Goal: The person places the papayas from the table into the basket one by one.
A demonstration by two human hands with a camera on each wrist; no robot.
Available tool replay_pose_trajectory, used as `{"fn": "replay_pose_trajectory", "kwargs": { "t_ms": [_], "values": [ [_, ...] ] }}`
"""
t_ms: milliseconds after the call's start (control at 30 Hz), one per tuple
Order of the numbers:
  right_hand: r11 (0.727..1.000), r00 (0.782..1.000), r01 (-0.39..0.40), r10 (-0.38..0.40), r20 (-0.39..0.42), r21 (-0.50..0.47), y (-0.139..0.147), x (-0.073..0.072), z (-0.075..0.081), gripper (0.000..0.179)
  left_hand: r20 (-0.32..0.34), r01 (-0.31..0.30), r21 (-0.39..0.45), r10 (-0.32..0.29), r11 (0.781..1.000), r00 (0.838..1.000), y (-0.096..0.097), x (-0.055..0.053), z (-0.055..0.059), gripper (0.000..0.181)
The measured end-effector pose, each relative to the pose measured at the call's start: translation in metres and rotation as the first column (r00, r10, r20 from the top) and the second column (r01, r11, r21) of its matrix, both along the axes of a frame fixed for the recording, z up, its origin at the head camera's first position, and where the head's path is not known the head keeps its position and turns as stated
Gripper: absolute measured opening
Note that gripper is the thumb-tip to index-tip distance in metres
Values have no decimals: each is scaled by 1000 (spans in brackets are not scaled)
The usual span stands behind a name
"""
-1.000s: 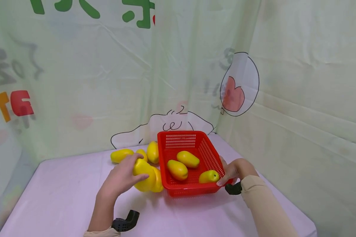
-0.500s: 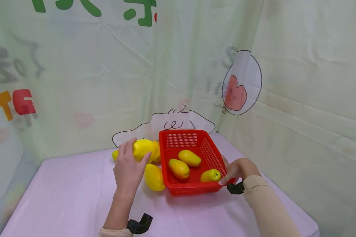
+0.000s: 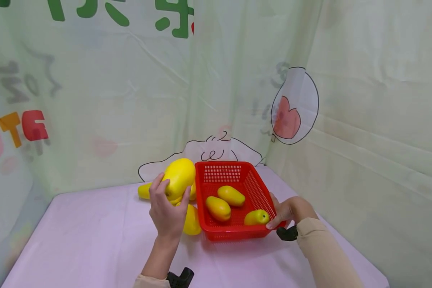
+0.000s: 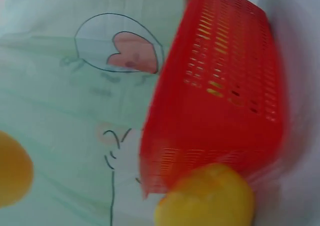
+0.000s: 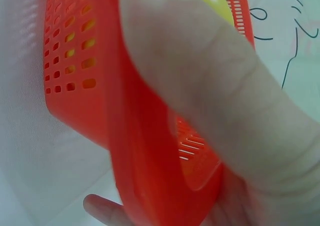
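Observation:
In the head view my left hand point(image 3: 168, 212) grips a yellow mango point(image 3: 181, 175), raised just left of the red basket's rim. My right hand point(image 3: 288, 210) holds the near right corner of the red plastic basket point(image 3: 234, 232), thumb over the rim. Inside the basket lie a mango point(image 3: 218, 208), a second mango point(image 3: 231, 195) and a greenish-yellow mango point(image 3: 257, 217). Against the basket's left wall rests another mango point(image 3: 192, 221), partly hidden by my left hand. In the right wrist view the thumb point(image 5: 200, 50) lies across the basket rim point(image 5: 125, 110).
Behind my left hand, a mango point(image 3: 144, 191) lies on the table, with more yellow fruit partly hidden beside it. The pale pink tablecloth point(image 3: 86, 236) runs up to a printed curtain point(image 3: 111, 100) at the back and right.
My left hand has let go of the mango beside the basket, reached farther back, and lifted another mango up to rim height. The right hand keeps its hold on the basket.

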State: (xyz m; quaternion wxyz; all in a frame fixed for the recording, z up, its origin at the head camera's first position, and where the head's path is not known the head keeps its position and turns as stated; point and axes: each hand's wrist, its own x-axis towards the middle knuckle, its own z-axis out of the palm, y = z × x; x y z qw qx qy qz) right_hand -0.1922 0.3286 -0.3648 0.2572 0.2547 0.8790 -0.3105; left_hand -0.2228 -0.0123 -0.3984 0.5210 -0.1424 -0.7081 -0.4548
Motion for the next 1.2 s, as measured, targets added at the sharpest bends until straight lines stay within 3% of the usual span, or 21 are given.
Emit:
{"fn": "replay_pose_trajectory", "kwargs": {
  "t_ms": [167, 333, 467, 600, 767, 867, 1000, 1200],
  "values": [
    [1000, 1000, 22, -22, -8, -10, 1, 0, -1, 135, -187, -10, -39, 3, 999, 982, 7, -7, -15, 46],
    [1000, 999, 27, -27, -18, -13, 3, 0, -3, 135, -362, -9, -175, -56, 985, 930, 16, -19, -32, 36],
    [999, 998, 52, -53, -24, -7, 3, 0, -4, 133, -431, 13, -253, -124, 967, 894, 25, -24, -45, 30],
    [999, 999, 48, -48, -19, -9, 2, 0, -3, 132, -437, 54, -302, -188, 952, 879, 34, -25, -54, 25],
    [999, 999, 51, -51, -15, -18, 2, 1, -2, 131, -393, 100, -374, -255, 922, 883, 41, -23, -62, 21],
    [999, 999, 42, -42, -14, -24, 2, 1, -3, 133, -348, 137, -413, -295, 900, 890, 43, -21, -67, 24],
    [1000, 1000, 15, -15, -12, -22, 3, 0, -4, 136, -300, 164, -453, -323, 876, 898, 45, -21, -75, 43],
    [1000, 1000, 1, -2, -11, -7, 5, -3, -6, 136, -174, 189, -508, -315, 840, 933, 45, -20, -78, 64]
  ]
}}
